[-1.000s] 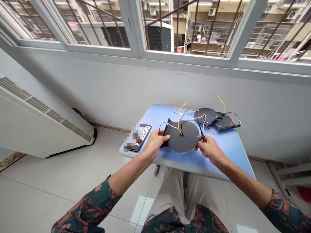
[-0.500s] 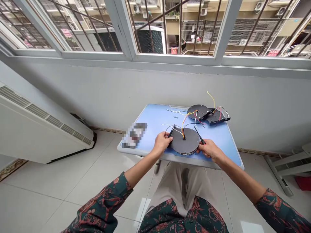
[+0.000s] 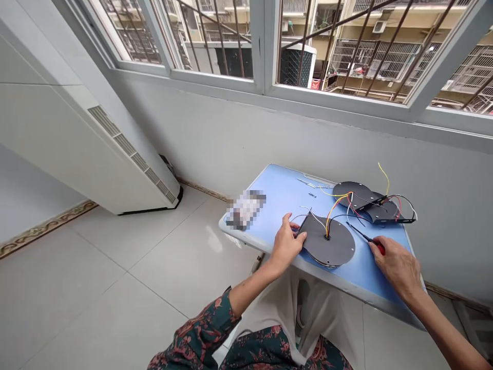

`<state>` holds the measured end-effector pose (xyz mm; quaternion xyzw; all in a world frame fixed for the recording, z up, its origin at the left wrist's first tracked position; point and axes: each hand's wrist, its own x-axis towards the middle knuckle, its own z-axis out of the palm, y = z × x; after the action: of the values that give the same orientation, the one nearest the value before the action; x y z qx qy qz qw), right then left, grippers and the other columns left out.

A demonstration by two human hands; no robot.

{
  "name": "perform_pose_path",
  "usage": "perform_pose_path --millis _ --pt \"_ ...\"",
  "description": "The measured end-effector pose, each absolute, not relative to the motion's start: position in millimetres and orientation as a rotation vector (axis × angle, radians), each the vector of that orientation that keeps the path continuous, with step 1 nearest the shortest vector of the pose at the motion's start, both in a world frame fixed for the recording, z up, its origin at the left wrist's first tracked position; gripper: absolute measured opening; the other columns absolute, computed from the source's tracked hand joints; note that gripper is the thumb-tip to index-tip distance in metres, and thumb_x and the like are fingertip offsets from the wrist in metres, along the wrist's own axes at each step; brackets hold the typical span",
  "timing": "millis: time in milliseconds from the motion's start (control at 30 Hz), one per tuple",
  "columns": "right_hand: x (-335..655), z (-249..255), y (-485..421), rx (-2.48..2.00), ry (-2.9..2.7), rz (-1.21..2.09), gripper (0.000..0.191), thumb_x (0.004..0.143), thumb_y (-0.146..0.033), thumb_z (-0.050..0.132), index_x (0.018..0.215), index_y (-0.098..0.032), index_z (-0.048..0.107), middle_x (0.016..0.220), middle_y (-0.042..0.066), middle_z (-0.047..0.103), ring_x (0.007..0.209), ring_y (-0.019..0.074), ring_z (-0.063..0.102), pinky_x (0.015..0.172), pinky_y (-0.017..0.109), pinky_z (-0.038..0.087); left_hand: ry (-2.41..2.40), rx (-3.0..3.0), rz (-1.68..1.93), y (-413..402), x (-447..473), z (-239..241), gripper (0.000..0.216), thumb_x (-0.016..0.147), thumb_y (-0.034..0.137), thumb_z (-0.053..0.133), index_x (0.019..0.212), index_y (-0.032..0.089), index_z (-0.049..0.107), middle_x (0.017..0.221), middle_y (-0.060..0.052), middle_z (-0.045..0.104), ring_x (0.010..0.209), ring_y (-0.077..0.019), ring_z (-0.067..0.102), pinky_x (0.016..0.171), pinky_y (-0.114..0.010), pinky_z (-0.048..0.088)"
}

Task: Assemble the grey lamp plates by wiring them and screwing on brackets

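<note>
A round dark-grey plate assembly (image 3: 334,246) lies near the front edge of the blue table, with coloured wires rising from a hole in its top. My left hand (image 3: 287,241) grips its left side by the upright black bracket, thumb on the near side. To the right of the assembly, my right hand (image 3: 396,262) is closed around a screwdriver (image 3: 367,238). The handle shows red and black, and the thin shaft points left and away from me, apart from the plate. Behind it, two similar plate assemblies (image 3: 351,191) overlap, with loose wires on top.
The small blue table (image 3: 277,190) stands below a barred window. A blurred-out item (image 3: 246,209) lies on its left side. At the back are a thin metal tool (image 3: 306,183) and some small dark pieces (image 3: 312,195). A large white appliance (image 3: 115,149) stands left.
My right hand has drawn the screwdriver away from the plate assembly to the right, tilting it lower. My left hand stays on the assembly. The view has turned left.
</note>
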<state>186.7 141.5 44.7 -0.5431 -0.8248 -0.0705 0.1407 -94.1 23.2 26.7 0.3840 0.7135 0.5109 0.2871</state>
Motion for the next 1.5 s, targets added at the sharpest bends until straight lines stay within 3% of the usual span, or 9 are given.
perform_pose_path --millis 133,267,400,533,633,900,1033,1200,1500 --pt "187 39 154 -1.289 -2.494 -0.24 0.047 0.097 -0.046 0.036 0.104 -0.017 0.071 0.102 0.015 0.075 0.095 0.0324 0.067 0.083 0.045 0.049 2.045 1.282 1.672 -1 -91 18 0.063 0.089 0.02 0.065 0.146 0.021 0.038 0.126 -0.014 0.062 0.091 -0.0194 0.067 0.084 -0.038 0.059" --pt "178 56 142 -1.216 -2.374 -0.201 0.049 0.098 -0.052 0.037 0.105 -0.018 0.072 0.104 0.015 0.076 0.098 0.0335 0.068 0.083 0.046 0.05 2.156 1.982 1.943 -28 -85 13 0.053 0.093 0.015 0.058 0.144 0.021 0.044 0.123 -0.017 0.065 0.117 -0.0282 0.063 0.098 -0.047 0.057" --pt "140 90 111 -1.194 -2.212 0.13 0.034 0.096 -0.049 0.049 0.094 -0.024 0.072 0.1 0.01 0.077 0.092 0.0255 0.07 0.084 0.037 0.05 1.85 2.498 1.731 -36 -79 16 0.043 0.094 0.015 0.055 0.138 0.016 0.055 0.115 -0.014 0.073 0.114 -0.0264 0.067 0.096 -0.041 0.061" --pt "93 107 104 -1.166 -2.501 0.467 0.021 0.089 -0.042 0.063 0.093 -0.025 0.075 0.091 0.007 0.075 0.079 0.0208 0.063 0.076 0.032 0.046 1.758 2.585 1.467 -26 -76 19 0.04 0.098 0.025 0.056 0.132 0.005 0.059 0.131 -0.022 0.067 0.127 -0.033 0.061 0.105 -0.046 0.058" --pt "74 108 112 -1.202 -2.57 0.63 0.007 0.079 -0.029 0.075 0.082 -0.023 0.074 0.073 0.001 0.068 0.066 0.0152 0.056 0.065 0.027 0.039 1.715 2.582 1.304 -16 -77 17 0.042 0.1 0.032 0.054 0.132 0.006 0.062 0.135 -0.024 0.065 0.133 -0.0356 0.056 0.108 -0.051 0.055" --pt "67 97 132 -1.305 -2.288 0.988 0.017 0.08 -0.024 0.072 0.064 -0.016 0.072 0.054 -0.002 0.063 0.055 0.0101 0.053 0.057 0.022 0.036 1.637 2.588 0.979 5 -83 22 0.044 0.097 0.037 0.058 0.133 0.011 0.063 0.138 -0.022 0.062 0.133 -0.0365 0.056 0.111 -0.055 0.05" --pt "69 85 145 -1.277 -2.235 1.111 0.018 0.078 -0.028 0.072 0.065 -0.015 0.072 0.056 0.0 0.065 0.054 0.01 0.055 0.056 0.022 0.039 1.621 2.661 0.887 16 -89 29 0.036 0.099 0.019 0.045 0.128 0.011 0.066 0.131 -0.021 0.067 0.128 -0.0329 0.06 0.109 -0.051 0.052" --pt "65 90 152 -1.206 -2.409 1.068 0.021 0.075 -0.033 0.074 0.064 -0.016 0.069 0.053 -0.002 0.06 0.052 0.0093 0.053 0.055 0.022 0.037 1.545 2.839 0.882 27 -99 32 0.037 0.096 0.009 0.041 0.12 0.011 0.069 0.12 -0.019 0.072 0.117 -0.0279 0.067 0.1 -0.045 0.058" --pt "58 94 146 -1.076 -2.307 0.966 0.02 0.077 -0.031 0.069 0.066 -0.015 0.073 0.056 0.0 0.064 0.061 0.0136 0.062 0.062 0.024 0.047 1.524 2.717 1.009 34 -112 29 0.04 0.089 0.005 0.049 0.121 0.014 0.069 0.123 -0.014 0.073 0.121 -0.0254 0.065 0.105 -0.043 0.056"
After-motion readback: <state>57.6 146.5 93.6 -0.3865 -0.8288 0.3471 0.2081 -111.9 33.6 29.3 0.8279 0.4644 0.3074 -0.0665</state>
